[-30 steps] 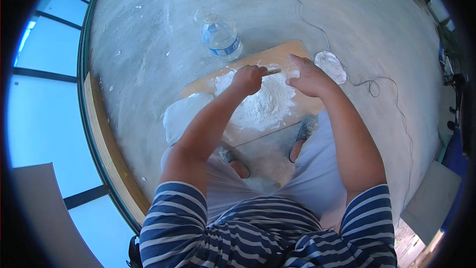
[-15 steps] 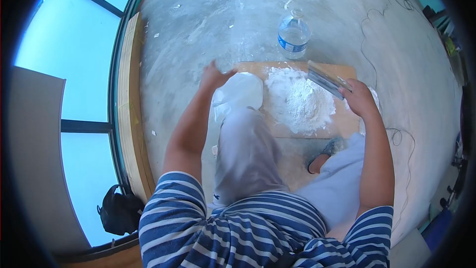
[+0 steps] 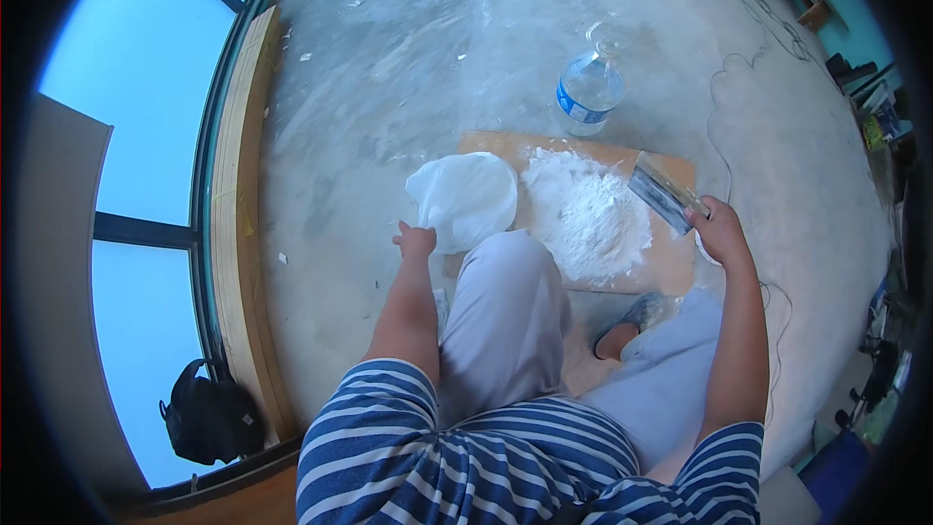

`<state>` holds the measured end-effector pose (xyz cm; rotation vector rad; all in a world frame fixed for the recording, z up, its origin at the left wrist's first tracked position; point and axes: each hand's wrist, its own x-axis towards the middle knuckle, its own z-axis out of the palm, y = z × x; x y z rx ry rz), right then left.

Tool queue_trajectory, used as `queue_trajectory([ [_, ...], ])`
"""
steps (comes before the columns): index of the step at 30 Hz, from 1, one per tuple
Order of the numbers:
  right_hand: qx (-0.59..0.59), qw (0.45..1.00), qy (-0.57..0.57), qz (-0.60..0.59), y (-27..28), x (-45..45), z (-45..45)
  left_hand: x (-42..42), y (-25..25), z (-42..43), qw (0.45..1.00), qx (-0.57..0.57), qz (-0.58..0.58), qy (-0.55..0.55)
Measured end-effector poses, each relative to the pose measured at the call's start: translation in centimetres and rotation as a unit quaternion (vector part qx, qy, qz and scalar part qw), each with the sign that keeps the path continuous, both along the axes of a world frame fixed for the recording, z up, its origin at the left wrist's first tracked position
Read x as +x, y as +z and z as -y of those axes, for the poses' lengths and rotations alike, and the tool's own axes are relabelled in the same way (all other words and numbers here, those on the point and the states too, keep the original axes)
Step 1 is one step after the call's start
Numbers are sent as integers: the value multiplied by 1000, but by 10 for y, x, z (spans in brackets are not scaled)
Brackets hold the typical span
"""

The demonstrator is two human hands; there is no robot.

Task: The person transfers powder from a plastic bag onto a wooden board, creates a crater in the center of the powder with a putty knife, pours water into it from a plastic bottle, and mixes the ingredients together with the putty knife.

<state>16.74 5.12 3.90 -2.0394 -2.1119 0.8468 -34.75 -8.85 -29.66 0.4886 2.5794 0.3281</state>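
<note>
White powder (image 3: 588, 224) heaped on brown board (image 3: 671, 267), presumably to keep it off floor (image 3: 389, 68). Right hand (image 3: 719, 230) grips scraper (image 3: 659, 196), blade out over board, likely for control. Left hand (image 3: 416, 239) at near edge of white bag (image 3: 466, 196); whether pinching, cannot tell.

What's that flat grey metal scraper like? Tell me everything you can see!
The flat grey, metal-looking scraper has a broad blade and a paler strip along one long side. Its near end is in the person's bare right hand; it slants near the right edge of the heaped white powder. I can't tell whether they touch.
</note>
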Motion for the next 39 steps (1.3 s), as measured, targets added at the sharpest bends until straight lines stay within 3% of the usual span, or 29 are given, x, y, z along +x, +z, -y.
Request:
queue_trajectory([
  [2,-11,1000,2,10,-7,8,0,13,42,5,959,66,267,73],
  [5,-8,1000,-11,25,-5,11,3,14,9,7,915,84,387,80],
  [8,-2,1000,7,18,-13,19,0,10,25,-17,867,243,390,195],
  [11,12,999,33,12,-21,27,-5,-6,85,-51,833,324,405,195],
  [15,-4,999,41,-18,-21,28,-6,-25,155,-79,888,298,328,123],
  [18,25,999,43,-11,-31,33,-5,-41,190,-90,902,314,281,98],
  [22,-43,999,21,-12,-1,17,0,-53,219,-78,911,312,243,116],
  [27,27,998,50,-6,-1,23,8,-71,233,-57,931,306,177,94],
  [31,-37,998,44,-36,13,24,12,-119,212,-49,964,242,111,31],
  [33,-46,997,52,-17,13,25,13,-121,221,-47,994,96,44,-40],
  [34,-41,997,59,-23,14,24,17,-133,216,-54,985,15,-50,-162],
  [36,-27,996,74,-34,18,21,19,-154,199,-87,881,-136,-233,-388],
  [37,-6,996,90,-28,12,19,17,-65,281,-100,870,-193,-202,-406],
  [38,14,994,106,-22,2,15,14,-13,313,-111,867,-131,-226,-425],
  [39,35,992,123,-19,-5,10,13,22,319,-118,843,1,-224,-488],
])
